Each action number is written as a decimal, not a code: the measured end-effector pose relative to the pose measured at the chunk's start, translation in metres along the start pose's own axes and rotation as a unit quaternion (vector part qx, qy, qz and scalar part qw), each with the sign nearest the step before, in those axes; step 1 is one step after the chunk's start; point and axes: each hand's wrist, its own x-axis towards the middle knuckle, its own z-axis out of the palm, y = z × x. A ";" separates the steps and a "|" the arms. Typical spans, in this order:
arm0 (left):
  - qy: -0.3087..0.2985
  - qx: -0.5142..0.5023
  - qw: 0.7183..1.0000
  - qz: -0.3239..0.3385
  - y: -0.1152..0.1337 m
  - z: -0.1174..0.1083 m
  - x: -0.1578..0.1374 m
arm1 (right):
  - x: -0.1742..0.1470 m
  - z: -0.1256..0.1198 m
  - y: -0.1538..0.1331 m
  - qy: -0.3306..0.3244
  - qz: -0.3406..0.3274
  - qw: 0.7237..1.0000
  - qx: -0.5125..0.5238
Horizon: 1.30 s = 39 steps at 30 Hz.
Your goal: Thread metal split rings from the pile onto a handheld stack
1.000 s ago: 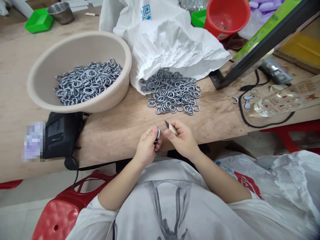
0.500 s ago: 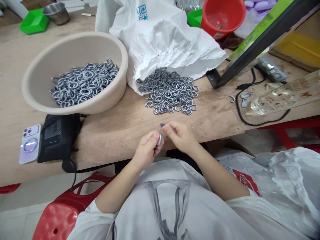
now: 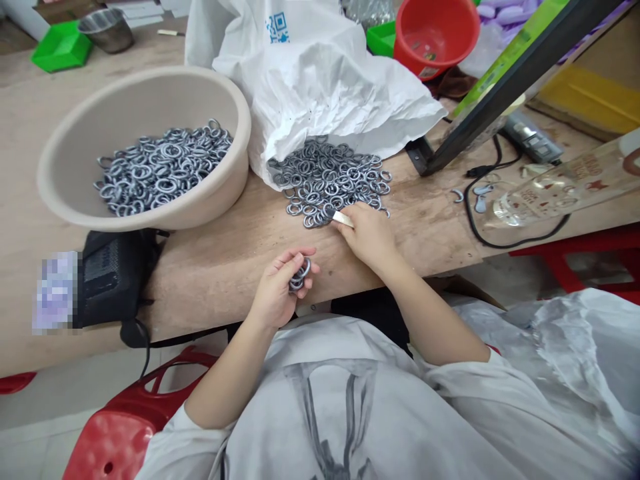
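Note:
My left hand is curled around several grey rings, above the table's front edge. My right hand grips a small white-handled tool with a dark tip; its exact kind is unclear. That tip is at the front edge of a loose pile of grey rings, and the right fingers partly cover the pile's near right side. The pile spreads from the mouth of a white woven sack. To the left, a large beige basin holds many more such rings.
A black pouch and a blurred-out flat item lie at the left front. Along the back are a green tray, a metal bowl and a red bucket. A black metal post, a cable and a clear bottle stand or lie at right.
My right hand has moved forward from beside the left hand to the ring pile, carrying the tool. The left hand has turned and loosened, showing the rings in it.

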 end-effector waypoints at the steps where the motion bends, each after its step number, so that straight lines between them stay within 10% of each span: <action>1: 0.009 -0.009 1.000 0.004 0.000 0.000 0.001 | -0.003 -0.002 -0.002 0.002 0.001 0.997 0.079; 5: 0.017 0.006 0.999 0.034 -0.005 0.006 0.006 | -0.030 -0.005 -0.021 -0.123 0.015 0.886 0.447; 9: 0.007 0.036 0.996 0.078 -0.016 0.012 0.007 | -0.053 0.006 -0.043 -0.170 0.076 0.800 0.570; 14: 0.007 0.061 0.992 0.111 -0.018 0.011 0.006 | -0.058 0.019 -0.042 -0.057 0.089 0.823 0.558; 22: 0.000 0.047 0.996 0.079 -0.015 0.014 0.000 | -0.058 0.007 -0.034 -0.030 -0.075 0.900 0.428; 27: -0.038 0.053 0.996 0.056 -0.014 0.015 -0.003 | -0.054 0.005 -0.035 -0.075 -0.018 0.876 0.477; 32: -0.021 0.000 0.999 0.038 -0.010 0.015 -0.003 | -0.062 -0.003 -0.029 -0.011 -0.164 0.948 0.272; 39: -0.017 -0.014 1.000 0.018 -0.011 0.016 -0.003 | -0.069 -0.003 -0.032 -0.019 -0.210 0.964 0.161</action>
